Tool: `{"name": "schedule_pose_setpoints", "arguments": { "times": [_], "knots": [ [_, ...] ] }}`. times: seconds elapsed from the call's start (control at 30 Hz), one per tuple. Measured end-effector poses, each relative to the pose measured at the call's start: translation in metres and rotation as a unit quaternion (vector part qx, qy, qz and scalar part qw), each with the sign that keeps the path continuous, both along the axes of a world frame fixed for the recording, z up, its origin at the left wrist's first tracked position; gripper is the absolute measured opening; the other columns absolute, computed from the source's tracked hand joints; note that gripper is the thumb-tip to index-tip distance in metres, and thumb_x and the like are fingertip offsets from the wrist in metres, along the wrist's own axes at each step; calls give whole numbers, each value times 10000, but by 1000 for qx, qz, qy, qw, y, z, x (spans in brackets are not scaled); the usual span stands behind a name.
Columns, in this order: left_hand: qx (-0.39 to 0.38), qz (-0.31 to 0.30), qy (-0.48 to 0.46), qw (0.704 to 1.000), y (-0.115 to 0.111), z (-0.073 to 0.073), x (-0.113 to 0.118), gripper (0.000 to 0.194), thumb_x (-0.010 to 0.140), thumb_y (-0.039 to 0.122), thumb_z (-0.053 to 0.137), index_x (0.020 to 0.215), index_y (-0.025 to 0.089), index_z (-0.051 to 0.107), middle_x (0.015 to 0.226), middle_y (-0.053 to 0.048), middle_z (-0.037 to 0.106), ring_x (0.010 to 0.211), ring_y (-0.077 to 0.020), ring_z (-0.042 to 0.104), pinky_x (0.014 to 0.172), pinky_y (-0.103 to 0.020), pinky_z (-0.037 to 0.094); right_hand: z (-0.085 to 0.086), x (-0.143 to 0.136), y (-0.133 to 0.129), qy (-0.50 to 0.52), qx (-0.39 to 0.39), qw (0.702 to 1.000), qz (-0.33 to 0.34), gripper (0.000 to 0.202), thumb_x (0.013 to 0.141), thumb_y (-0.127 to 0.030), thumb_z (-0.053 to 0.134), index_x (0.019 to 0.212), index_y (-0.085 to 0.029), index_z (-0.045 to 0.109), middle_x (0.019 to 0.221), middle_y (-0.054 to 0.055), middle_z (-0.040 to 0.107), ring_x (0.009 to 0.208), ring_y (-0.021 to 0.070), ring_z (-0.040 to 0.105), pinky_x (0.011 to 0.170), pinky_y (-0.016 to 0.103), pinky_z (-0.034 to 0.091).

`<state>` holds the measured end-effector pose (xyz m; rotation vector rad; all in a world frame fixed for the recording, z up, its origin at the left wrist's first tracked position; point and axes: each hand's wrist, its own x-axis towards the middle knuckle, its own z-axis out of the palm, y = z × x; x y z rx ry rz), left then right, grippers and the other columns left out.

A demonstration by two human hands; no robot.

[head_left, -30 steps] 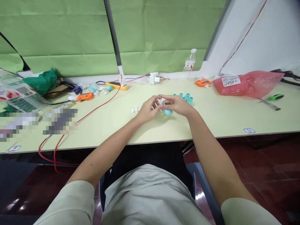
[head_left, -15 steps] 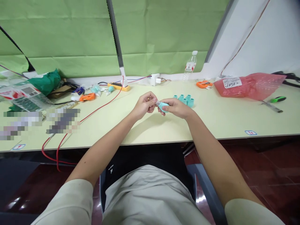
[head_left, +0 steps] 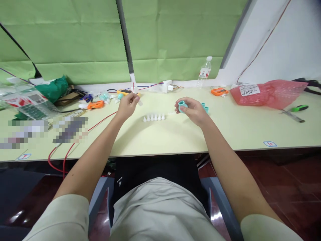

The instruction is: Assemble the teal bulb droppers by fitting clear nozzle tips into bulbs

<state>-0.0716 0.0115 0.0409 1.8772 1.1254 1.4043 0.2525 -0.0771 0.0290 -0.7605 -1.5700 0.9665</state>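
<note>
Reaching up from the lower left of the frame, the left forearm slants to the left hand (head_left: pixel 127 105), which hangs over the table (head_left: pixel 160 137) left of centre, thumb and fingertips pinched on a small translucent piece (head_left: pixel 140 101). From the lower right, the other forearm slants inward to the right hand (head_left: pixel 192 109), just right of centre, its fingers curled around a teal bottle (head_left: pixel 182 106) whose round open mouth tilts up toward the camera. The two hands are well apart.

The translucent piece is faint, and its outline is hard to make out. The right hand and wrist partly cover other teal bottles (head_left: pixel 205 107) behind them, so their number cannot be told. Some tiny pale bits (head_left: pixel 171 113) near the centre are too small to identify. Pixel blocks mask things at the left edge.

Between the hands, slightly lower, white cone-shaped tips (head_left: pixel 154 117) stand in a short row on the smooth, pale yellow-green tabletop. The teal bottle looks smooth and rounded. A crinkled, see-through red bag (head_left: pixel 265 93) lies at the right, and a clear plastic bottle (head_left: pixel 204 73) stands upright at upper right, before creased green sheeting (head_left: pixel 185 36).
</note>
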Motion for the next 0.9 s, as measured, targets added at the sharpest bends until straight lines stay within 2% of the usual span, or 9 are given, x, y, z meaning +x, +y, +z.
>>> {"name": "schedule_pose_setpoints", "arguments": {
  "times": [0.1,0.27,0.5,0.63,0.8,0.9],
  "knots": [
    [21,12,104,994,10,-18,-20,143,857,330,677,870,187,681,780,-26,648,612,-125,547,598,-261,436,-1,3,4,14,7,998,-56,492,710,-593,862,1044,-259,726,1010,51,682,944,224,680,873,389,585],
    [-14,-12,143,990,14,-39,-19,78,811,254,712,845,187,734,849,-44,701,640,-138,609,639,-269,471,-2,4,6,14,3,998,-67,482,712,-583,867,1047,-259,742,956,51,681,920,232,680,836,392,586],
    [-61,-50,169,982,12,-48,-18,158,792,266,718,921,196,776,768,-35,731,613,-154,617,662,-286,498,-2,3,4,15,0,998,-56,454,713,-551,879,1035,-254,762,940,52,682,889,223,673,822,389,585],
    [-50,-70,170,982,13,-50,-18,175,821,277,678,945,207,781,846,-50,752,702,-178,674,702,-295,522,-3,3,5,7,1,998,-56,457,712,-553,877,1037,-253,763,935,53,689,904,231,677,824,398,592],
    [-44,-71,158,984,10,-51,-15,163,825,272,682,937,207,781,841,-47,751,696,-175,687,713,-292,525,-4,4,6,18,7,999,-36,395,740,-495,879,1034,-252,777,937,46,694,886,212,677,825,384,585],
    [-38,-71,182,980,7,-50,-14,215,856,298,647,1007,204,768,931,-58,761,728,-178,705,743,-299,533,-4,4,5,17,2,999,-34,400,742,-495,882,1041,-250,781,942,48,693,892,215,673,826,384,585]
  ]
}}
